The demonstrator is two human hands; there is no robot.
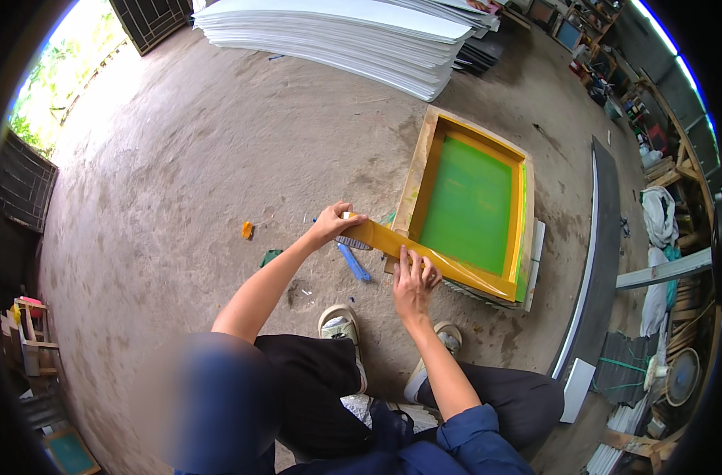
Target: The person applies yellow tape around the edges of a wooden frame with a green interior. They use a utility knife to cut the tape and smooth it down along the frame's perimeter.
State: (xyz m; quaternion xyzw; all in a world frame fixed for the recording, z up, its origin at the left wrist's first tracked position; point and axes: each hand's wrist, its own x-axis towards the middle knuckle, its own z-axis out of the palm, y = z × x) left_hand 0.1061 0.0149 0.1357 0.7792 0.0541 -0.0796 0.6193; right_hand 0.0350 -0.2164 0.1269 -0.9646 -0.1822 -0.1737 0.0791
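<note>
Both hands busy: left hand (329, 226) pinches tape roll (353, 237); right hand (415, 281) flat, pressing yellow tape (456, 267) onto screen frame (424, 170). Best kept taut, rubbed outward from grip.

Bare concrete floor (186, 158). Tall stack of white sheets (337, 36) at far edge. Small orange scrap (247, 229) and green scrap (270, 256) lie apart on floor. Long dark board (602, 253) at right. Wooden shelving (670, 158) beyond it.

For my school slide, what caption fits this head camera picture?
Left hand pulls yellow tape along a wooden frame; right hand presses it down.
</note>
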